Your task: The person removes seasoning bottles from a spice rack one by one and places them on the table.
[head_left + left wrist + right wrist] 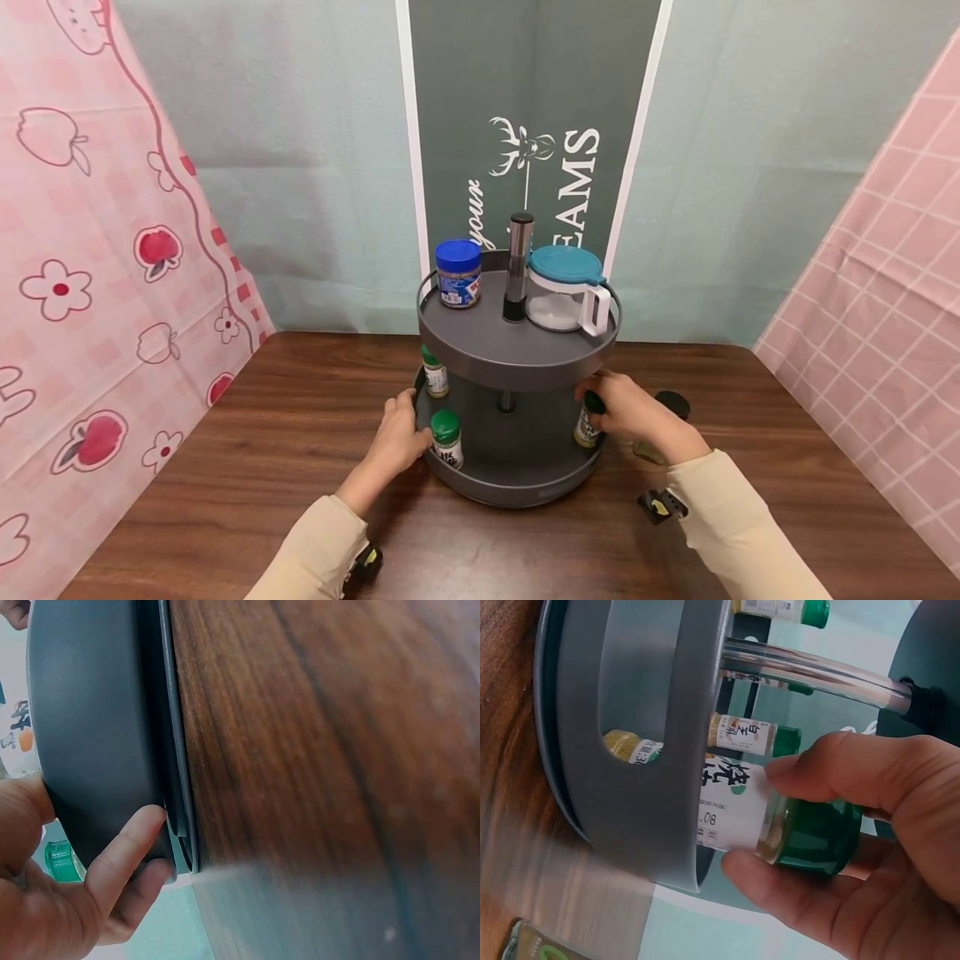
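- While the right hand (pixel 624 408) pinches a green-capped jar (pixel 731 802) between thumb and fingers, that jar is inside the rim of the lower tray (pixel 517 495), at its right side
- Left hand (pixel 397 437) grips that tray's left rim, fingers against the outer wall
- Just beside the left thumb stands a second jar (pixel 447 452)
- Upper tray (pixel 517 375) bears a teal-lidded pitcher (pixel 555 310)

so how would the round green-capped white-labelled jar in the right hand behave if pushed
The jar would probably roll if tipped, given its cylindrical body. Its glossy green cap could feel slippery. The raised dark grey tray wall might stop it sliding off.
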Available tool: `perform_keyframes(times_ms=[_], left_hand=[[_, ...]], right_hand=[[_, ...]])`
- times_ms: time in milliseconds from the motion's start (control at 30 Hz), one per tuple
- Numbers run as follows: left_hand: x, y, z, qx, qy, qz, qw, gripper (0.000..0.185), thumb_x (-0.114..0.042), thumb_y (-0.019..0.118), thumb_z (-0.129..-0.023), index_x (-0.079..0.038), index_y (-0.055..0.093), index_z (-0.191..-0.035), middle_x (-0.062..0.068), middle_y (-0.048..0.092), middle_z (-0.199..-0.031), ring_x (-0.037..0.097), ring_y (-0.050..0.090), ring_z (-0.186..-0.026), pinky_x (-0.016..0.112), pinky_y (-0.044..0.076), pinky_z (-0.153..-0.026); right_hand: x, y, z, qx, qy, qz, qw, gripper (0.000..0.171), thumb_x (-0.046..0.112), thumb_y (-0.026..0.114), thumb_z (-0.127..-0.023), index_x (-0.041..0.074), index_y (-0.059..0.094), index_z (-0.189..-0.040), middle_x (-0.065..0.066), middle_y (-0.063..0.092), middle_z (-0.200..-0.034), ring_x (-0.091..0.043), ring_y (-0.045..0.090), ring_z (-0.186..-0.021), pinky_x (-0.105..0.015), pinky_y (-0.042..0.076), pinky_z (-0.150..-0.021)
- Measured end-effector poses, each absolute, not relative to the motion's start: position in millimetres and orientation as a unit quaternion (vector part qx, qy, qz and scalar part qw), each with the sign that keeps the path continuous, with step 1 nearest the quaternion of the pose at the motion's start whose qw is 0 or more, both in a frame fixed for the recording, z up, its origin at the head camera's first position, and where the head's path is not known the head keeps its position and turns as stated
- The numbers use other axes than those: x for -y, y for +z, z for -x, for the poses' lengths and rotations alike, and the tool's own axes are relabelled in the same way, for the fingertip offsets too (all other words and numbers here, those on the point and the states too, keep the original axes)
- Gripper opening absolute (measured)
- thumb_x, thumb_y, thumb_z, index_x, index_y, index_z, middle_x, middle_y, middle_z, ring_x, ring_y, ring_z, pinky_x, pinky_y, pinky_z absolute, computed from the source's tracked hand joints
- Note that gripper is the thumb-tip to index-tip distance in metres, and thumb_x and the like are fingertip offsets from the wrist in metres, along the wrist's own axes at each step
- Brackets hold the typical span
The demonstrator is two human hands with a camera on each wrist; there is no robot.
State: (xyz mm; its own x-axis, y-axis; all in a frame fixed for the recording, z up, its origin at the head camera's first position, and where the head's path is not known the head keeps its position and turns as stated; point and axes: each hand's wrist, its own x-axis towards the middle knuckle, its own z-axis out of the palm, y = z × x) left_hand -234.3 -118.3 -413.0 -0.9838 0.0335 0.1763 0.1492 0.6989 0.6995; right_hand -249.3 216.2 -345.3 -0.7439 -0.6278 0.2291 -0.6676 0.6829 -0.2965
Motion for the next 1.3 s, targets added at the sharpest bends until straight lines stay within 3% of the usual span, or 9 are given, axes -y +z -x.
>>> perform_keyframes(times_ms=[367, 633, 767, 1300], left_hand=[[118, -413, 234, 0.920, -0.380, 0.052, 0.073, 0.069, -0.001, 0.066, -0.074, 0.014, 0.033, -0.132, 0.031, 0.041, -0.113, 0.035, 0.049, -0.097, 0.043, 0.043, -0.081], [120, -412, 234, 0.920, -0.381, 0.055, 0.067, 0.069, 0.000, 0.065, -0.074, 0.014, 0.032, -0.132, 0.030, 0.041, -0.110, 0.035, 0.049, -0.092, 0.041, 0.044, -0.077], [119, -412, 235, 0.920, -0.384, 0.053, 0.067, 0.069, -0.001, 0.065, -0.074, 0.014, 0.032, -0.133, 0.030, 0.041, -0.111, 0.035, 0.049, -0.092, 0.041, 0.044, -0.078], [119, -411, 234, 0.920, -0.382, 0.053, 0.066, 0.068, 0.000, 0.065, -0.073, 0.014, 0.033, -0.132, 0.030, 0.041, -0.110, 0.035, 0.050, -0.092, 0.041, 0.045, -0.077]], right_hand=[[-215, -346, 250, 0.913, 0.181, -0.362, 0.044, 0.023, -0.008, 0.064, -0.069, 0.006, 0.060, -0.087, -0.010, 0.050, -0.091, -0.018, 0.043, -0.070, -0.029, 0.035, -0.057], [-217, -330, 247, 0.926, 0.183, -0.329, 0.015, 0.023, -0.005, 0.065, -0.072, 0.006, 0.066, -0.093, -0.005, 0.061, -0.093, -0.017, 0.052, -0.074, -0.030, 0.040, -0.060], [-217, -316, 243, 0.928, 0.176, -0.327, 0.030, 0.022, -0.002, 0.067, -0.072, 0.004, 0.067, -0.093, -0.006, 0.063, -0.093, -0.020, 0.057, -0.080, -0.033, 0.045, -0.064], [-219, -290, 229, 0.926, 0.146, -0.340, 0.071, 0.020, 0.005, 0.072, -0.074, 0.003, 0.065, -0.092, -0.003, 0.062, -0.088, -0.019, 0.057, -0.077, -0.037, 0.046, -0.065]])
